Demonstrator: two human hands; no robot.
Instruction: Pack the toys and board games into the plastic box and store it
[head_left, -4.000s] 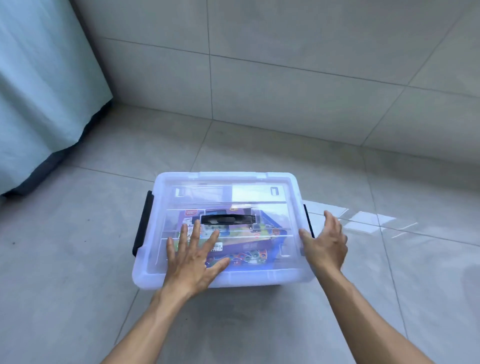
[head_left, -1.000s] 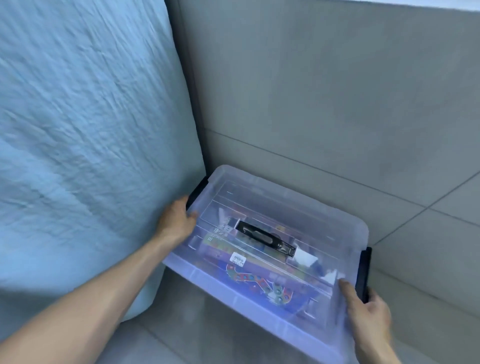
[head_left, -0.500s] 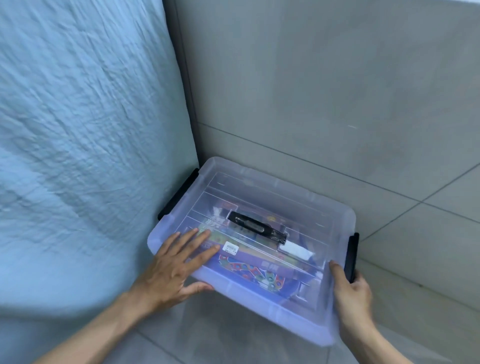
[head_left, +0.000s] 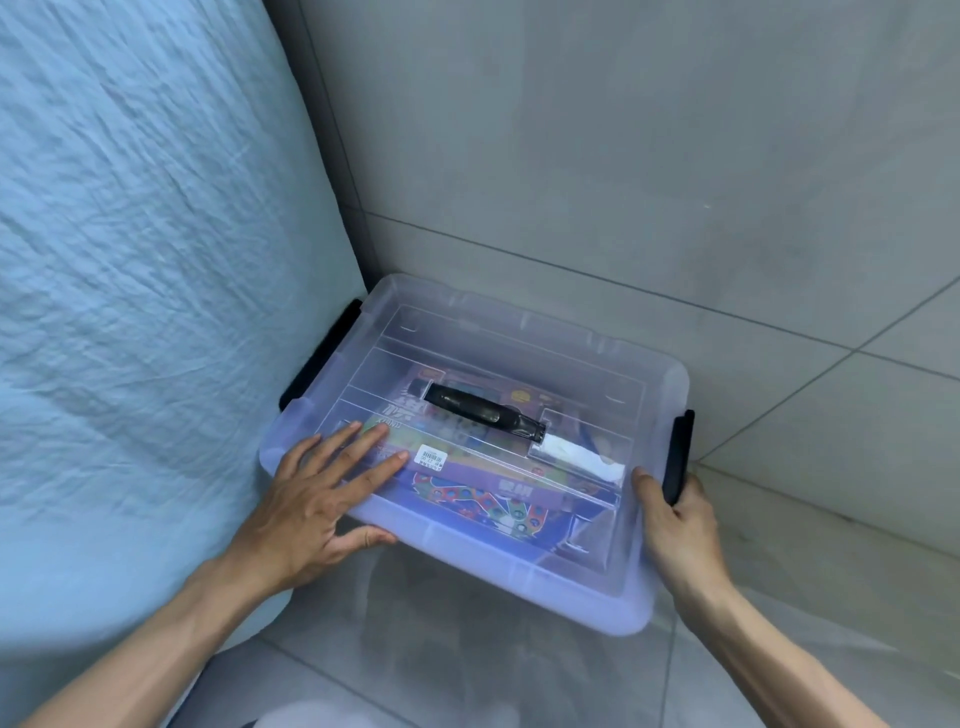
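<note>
The clear plastic box (head_left: 519, 582) sits on the tiled floor in the corner between the bed and the wall, lid on, with a black carry handle (head_left: 480, 410) on top. Colourful board games (head_left: 483, 499) show through the lid. My left hand (head_left: 317, 499) lies flat on the lid's near left corner, fingers spread, thumb under the rim. My right hand (head_left: 675, 519) grips the box's right end, fingers curled around the black side latch (head_left: 678, 447).
A bed draped in light blue sheet (head_left: 145, 291) fills the left side, touching the box's left latch (head_left: 319, 358). A grey tiled wall (head_left: 623, 156) stands right behind the box. Grey floor tiles (head_left: 831, 597) stretch to the right and front.
The box was carried from the open floor to the corner by the bed. In the last second my left hand moved from the box's left end onto the lid.
</note>
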